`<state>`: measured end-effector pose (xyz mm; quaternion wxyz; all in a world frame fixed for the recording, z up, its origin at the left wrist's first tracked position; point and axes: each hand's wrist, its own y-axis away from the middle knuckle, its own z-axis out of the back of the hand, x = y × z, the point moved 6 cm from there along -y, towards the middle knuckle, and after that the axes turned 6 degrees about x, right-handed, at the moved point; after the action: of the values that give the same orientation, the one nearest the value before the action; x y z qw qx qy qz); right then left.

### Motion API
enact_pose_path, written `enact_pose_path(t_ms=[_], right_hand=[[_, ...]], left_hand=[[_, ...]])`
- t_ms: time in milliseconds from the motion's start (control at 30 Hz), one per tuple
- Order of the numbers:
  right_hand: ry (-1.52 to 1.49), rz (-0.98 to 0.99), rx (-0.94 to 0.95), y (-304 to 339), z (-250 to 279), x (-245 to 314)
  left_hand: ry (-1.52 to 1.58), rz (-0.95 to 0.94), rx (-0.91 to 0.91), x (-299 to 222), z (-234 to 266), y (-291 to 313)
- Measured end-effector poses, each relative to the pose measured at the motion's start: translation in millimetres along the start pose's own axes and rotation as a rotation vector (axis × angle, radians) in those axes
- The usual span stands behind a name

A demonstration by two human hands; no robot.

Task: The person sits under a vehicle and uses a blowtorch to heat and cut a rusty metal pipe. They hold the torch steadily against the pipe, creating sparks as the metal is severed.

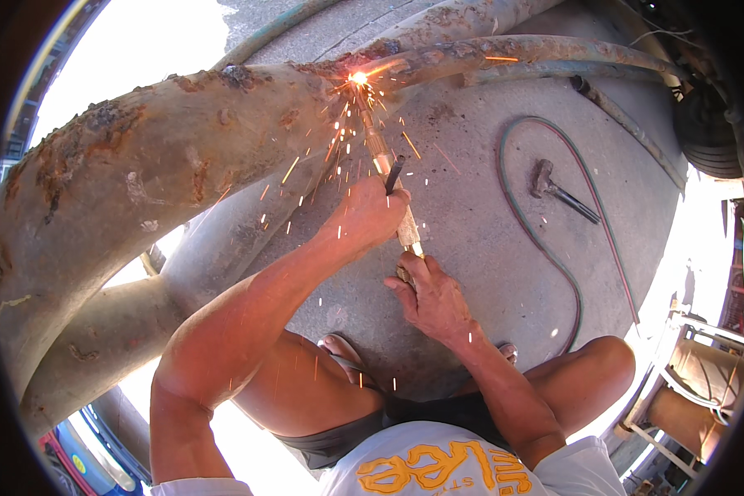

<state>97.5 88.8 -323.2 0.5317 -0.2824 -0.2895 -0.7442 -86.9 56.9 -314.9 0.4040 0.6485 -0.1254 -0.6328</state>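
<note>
A brass cutting torch slants up from my hands, its tip against a big rusty pipe where a bright glow throws orange sparks. My left hand is wrapped round the middle of the torch. A short black stick-like piece juts up by that thumb; whether it belongs to the torch I cannot tell. Lower down, my right hand is closed on the torch's rear end, near the valves, with its fingers partly hiding the fittings.
Thinner pipes run away from the glowing spot to the right. On the concrete floor lie a looped red-and-green hose, a hammer and a loose pipe. A tyre stands at the far right. My crossed legs are below.
</note>
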Motion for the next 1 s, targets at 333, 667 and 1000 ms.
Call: enact_pose_path(t_ms=[333, 667, 1000], right_hand=[[-0.026, 0.032, -0.034, 0.7, -0.2, -2.6], [0.020, 0.051, -0.036, 1.1, 8.4, -8.4], [-0.020, 0.068, -0.011, 1.5, 16.9, -9.7]], left_hand=[[0.035, -0.011, -0.002, -1.4, -0.3, 2.2], [0.159, -0.111, -0.003, 0.6, -4.1, -2.8], [0.141, -0.051, 0.066, -2.1, -6.6, -3.7]])
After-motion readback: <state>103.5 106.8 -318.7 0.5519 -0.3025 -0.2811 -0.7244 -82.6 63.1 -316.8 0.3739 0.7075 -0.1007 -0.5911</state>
